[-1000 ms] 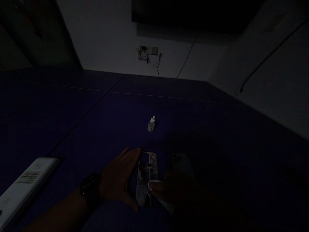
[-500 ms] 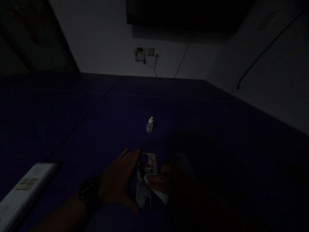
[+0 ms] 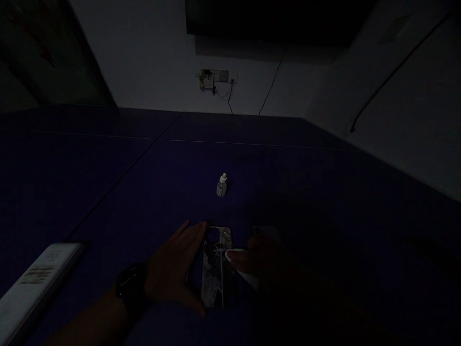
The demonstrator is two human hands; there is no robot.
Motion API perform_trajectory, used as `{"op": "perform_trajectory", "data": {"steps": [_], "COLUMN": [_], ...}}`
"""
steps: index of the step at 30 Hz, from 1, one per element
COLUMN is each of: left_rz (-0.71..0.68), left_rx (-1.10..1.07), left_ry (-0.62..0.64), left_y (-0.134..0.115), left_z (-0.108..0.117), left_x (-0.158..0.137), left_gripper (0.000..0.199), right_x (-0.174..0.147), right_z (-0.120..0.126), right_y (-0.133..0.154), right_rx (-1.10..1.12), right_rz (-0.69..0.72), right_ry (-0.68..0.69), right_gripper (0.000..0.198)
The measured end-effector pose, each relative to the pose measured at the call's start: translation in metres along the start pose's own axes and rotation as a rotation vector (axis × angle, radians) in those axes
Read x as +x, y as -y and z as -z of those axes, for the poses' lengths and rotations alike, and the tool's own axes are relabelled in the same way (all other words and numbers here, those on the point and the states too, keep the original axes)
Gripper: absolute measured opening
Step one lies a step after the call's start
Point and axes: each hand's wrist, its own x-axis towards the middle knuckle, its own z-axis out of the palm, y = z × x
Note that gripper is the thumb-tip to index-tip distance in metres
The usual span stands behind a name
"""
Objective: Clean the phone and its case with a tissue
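Note:
A phone case with a dark-and-pale printed picture and a camera cutout lies flat on the dark blue surface. My left hand, with a dark watch on its wrist, spans the case's left side. Its fingertips touch the top left corner and its thumb the bottom left, holding the case between them. My right hand pinches a folded white cloth or wipe at the case's right edge; much of this hand is lost in shadow. Partly hidden behind it lies a phone.
Beyond the case stands a small dropper bottle with a white cap. A long white box lies at the left. Sockets with cables are on the far wall, below a dark screen. The room is very dim.
My right hand has slid the white cloth slightly up and to the right, from the middle of the case to its right edge. My left hand stays at the case's left side.

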Motion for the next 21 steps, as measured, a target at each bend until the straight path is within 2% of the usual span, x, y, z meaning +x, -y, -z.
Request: {"op": "perform_trajectory", "data": {"steps": [4,10,14,16,21], "left_rz": [0.001,-0.001,-0.001,0.002,-0.005], "left_rx": [0.008,0.013,0.006,0.004,-0.012], "left_ry": [-0.008,-0.01,0.009,0.012,-0.009], "left_y": [-0.001,-0.001,-0.001,-0.001,-0.001], "left_z": [0.0,0.001,0.001,0.002,0.002], "left_x": [-0.001,0.001,0.001,0.001,0.0], "left_gripper": [0.151,0.153,0.152,0.153,0.152], "right_x": [0.005,0.004,0.0,0.003,0.004], "right_z": [0.0,-0.001,-0.005,-0.009,-0.005], "right_y": [0.007,0.002,0.002,0.005,0.001], "right_rx": [-0.014,-0.045,-0.013,-0.023,-0.044], "right_rz": [0.106,-0.015,0.117,0.129,0.007], "right_ry": [0.052,0.03,0.002,-0.009,0.04], "right_gripper": [0.04,0.042,0.037,0.038,0.043]}}
